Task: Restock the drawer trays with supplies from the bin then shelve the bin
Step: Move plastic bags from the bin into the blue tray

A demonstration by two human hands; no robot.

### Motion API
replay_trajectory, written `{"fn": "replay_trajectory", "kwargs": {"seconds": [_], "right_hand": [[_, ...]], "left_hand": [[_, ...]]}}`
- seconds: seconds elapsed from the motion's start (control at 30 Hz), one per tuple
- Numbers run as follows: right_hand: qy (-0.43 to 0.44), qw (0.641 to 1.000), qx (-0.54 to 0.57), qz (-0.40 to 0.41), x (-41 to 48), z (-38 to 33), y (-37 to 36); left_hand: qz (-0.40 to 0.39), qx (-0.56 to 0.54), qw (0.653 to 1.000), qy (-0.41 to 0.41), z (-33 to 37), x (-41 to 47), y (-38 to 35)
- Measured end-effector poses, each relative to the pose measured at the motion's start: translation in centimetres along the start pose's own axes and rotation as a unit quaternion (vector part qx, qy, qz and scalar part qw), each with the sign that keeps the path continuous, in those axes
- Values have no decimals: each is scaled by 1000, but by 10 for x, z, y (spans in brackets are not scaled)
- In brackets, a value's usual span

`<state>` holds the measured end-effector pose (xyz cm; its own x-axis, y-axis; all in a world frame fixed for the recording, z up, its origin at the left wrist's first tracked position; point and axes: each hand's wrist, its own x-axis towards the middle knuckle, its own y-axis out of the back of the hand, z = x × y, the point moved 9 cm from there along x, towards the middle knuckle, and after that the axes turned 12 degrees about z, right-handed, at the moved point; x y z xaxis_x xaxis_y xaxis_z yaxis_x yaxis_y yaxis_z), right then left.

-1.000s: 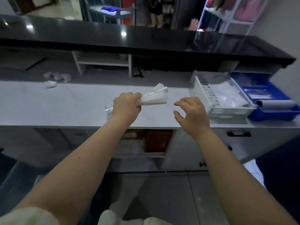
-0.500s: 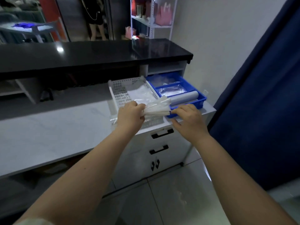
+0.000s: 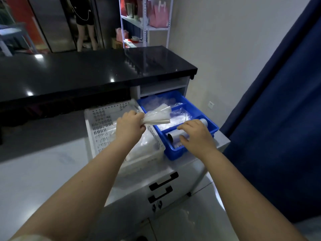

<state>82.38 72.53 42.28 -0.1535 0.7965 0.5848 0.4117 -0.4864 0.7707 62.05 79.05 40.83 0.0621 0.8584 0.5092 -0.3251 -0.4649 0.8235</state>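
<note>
Stock on white counter (image 3: 52,171), right end: white perforated bin (image 3: 100,129) holding clear plastic packets, touching a blue divided tray (image 3: 212,126) on its right. Blue tray: far and middle compartments hold clear plastic bags; near compartment holds a white roll (image 3: 173,136) lying on its side. Left hand (image 3: 129,126): closed around a bundle of clear bags (image 3: 157,116), held above the seam between bin and tray. Right hand (image 3: 196,135): fingers curled over the roll, touching it; whether the grip is firm cannot be told. Black-handled drawers (image 3: 163,188) below, closed.
</note>
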Motion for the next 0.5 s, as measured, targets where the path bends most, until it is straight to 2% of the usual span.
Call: {"fn": "replay_trajectory", "kwargs": {"seconds": [0.23, 0.37, 0.5], "right_hand": [[14, 999, 4, -42, 69, 50, -57], [19, 994, 3, -111, 95, 91, -100], [73, 978, 11, -197, 121, 117, -154]], "left_hand": [[-18, -5, 999, -33, 3, 82, -66], [-29, 17, 999, -39, 10, 111, -101], [-11, 43, 999, -31, 17, 147, -122]]}}
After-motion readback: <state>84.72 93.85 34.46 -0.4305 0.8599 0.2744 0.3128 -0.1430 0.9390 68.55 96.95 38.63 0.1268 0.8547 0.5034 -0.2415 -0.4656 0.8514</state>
